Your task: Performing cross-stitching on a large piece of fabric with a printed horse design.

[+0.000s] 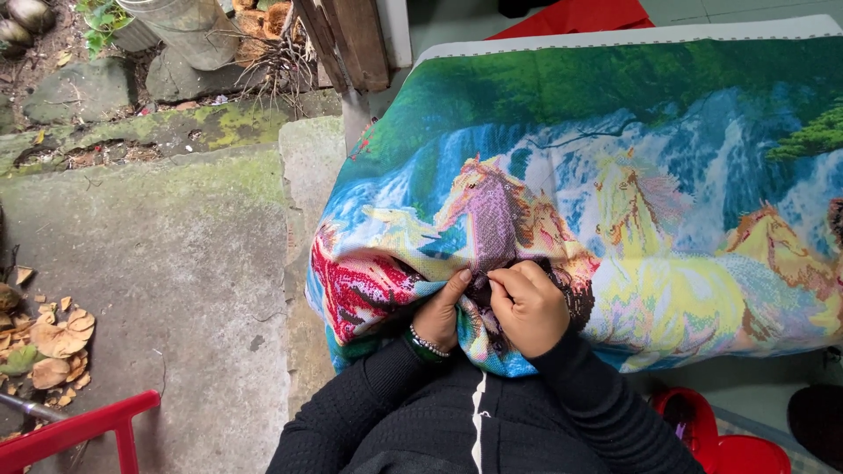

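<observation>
Head view, looking straight down: both hands are bunched up in a big colourful embroidery cloth (615, 175) with horses and a waterfall on it, draped across the lap. The left hand (442, 313) has its grip closed on a fold of the cloth, thumb on top, beaded bracelet (428, 342) at the wrist. The right hand (528, 307) pinches the fabric right beside it, fingertips shut tight together. Can't tell if there's a needle. A red chair (79, 430) stands on the concrete floor (176, 263) to the left.
</observation>
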